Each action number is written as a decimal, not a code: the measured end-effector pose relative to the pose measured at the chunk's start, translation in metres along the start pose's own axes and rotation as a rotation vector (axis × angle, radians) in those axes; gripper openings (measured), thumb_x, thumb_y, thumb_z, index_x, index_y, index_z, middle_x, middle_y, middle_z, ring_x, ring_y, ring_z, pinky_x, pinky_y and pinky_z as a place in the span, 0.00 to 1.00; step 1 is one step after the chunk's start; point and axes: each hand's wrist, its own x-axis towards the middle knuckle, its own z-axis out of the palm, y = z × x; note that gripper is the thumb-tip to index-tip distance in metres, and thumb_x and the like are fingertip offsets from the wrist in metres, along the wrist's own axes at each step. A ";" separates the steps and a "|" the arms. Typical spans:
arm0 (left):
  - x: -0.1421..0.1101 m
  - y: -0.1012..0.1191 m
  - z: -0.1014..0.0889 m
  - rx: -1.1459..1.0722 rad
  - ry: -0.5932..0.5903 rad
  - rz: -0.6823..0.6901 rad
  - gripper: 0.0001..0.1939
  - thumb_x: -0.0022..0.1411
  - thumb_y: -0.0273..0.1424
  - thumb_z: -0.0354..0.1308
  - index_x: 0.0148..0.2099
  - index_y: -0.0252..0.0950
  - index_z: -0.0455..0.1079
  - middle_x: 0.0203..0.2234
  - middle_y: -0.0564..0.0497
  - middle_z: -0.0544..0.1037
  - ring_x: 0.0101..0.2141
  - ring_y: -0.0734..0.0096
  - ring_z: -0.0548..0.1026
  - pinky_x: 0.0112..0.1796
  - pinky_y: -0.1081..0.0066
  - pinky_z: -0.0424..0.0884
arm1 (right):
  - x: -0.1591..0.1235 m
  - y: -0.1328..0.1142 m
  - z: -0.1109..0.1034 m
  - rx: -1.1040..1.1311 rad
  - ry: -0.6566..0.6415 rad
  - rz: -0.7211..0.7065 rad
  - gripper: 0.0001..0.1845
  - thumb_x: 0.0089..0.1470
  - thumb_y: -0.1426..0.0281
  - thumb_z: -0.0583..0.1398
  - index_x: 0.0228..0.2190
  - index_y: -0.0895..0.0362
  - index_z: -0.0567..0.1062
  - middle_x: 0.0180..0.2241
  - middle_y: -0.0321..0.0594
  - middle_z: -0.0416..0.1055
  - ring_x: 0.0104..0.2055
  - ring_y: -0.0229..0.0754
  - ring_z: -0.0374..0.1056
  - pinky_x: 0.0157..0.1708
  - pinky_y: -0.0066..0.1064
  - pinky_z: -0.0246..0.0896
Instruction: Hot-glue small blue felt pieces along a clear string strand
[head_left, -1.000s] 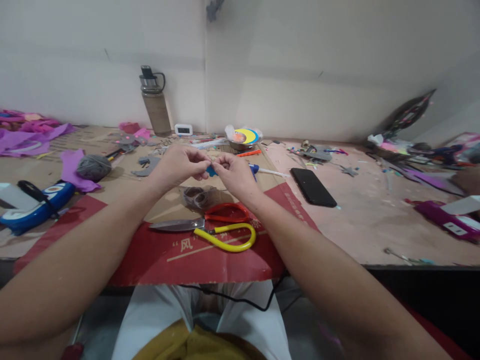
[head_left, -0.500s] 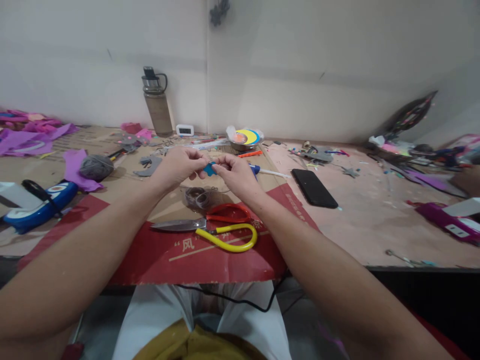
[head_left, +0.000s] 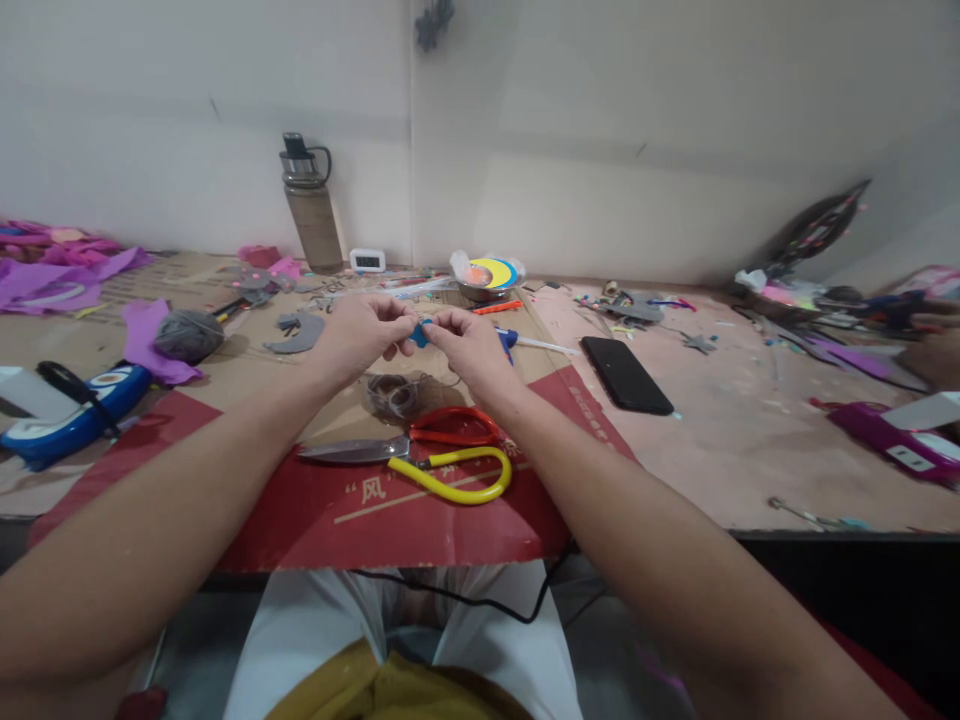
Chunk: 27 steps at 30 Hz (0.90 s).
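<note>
My left hand (head_left: 360, 335) and my right hand (head_left: 469, 350) meet above the cardboard sheet (head_left: 285, 400), fingers pinched together on a small blue piece (head_left: 421, 335) held between them. Below the hands lies a coil of brown thread (head_left: 394, 395). Nearer to me, large scissors (head_left: 420, 462) with one red and one yellow handle rest shut on the red printed part of the cardboard.
A black phone (head_left: 626, 374) lies to the right. A water bottle (head_left: 309, 205), a small white clock (head_left: 367, 260) and a bowl (head_left: 487, 275) stand by the wall. Grey yarn ball (head_left: 187, 334), purple felt (head_left: 52, 280) and a blue device (head_left: 71, 410) lie left. Craft scraps (head_left: 825, 310) clutter the right.
The hands stay together at the same spot; fingers have shifted slightly around the blue piece, which shows a little more between them than one second ago.
</note>
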 end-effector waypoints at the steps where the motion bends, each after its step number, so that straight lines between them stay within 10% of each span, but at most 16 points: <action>1: 0.001 -0.002 0.001 -0.034 -0.001 -0.009 0.05 0.54 0.30 0.60 0.29 0.34 0.72 0.17 0.51 0.75 0.15 0.79 0.66 0.18 0.78 0.61 | -0.001 -0.001 0.000 0.031 0.002 0.016 0.09 0.47 0.65 0.60 0.23 0.56 0.68 0.19 0.28 0.59 0.21 0.30 0.49 0.21 0.26 0.44; 27: 0.014 -0.015 0.000 -0.309 0.242 -0.128 0.07 0.56 0.30 0.62 0.30 0.32 0.69 0.23 0.51 0.76 0.24 0.72 0.78 0.18 0.81 0.60 | -0.002 0.004 0.012 0.220 -0.043 0.199 0.08 0.51 0.67 0.57 0.25 0.55 0.63 0.17 0.25 0.57 0.16 0.28 0.49 0.16 0.22 0.44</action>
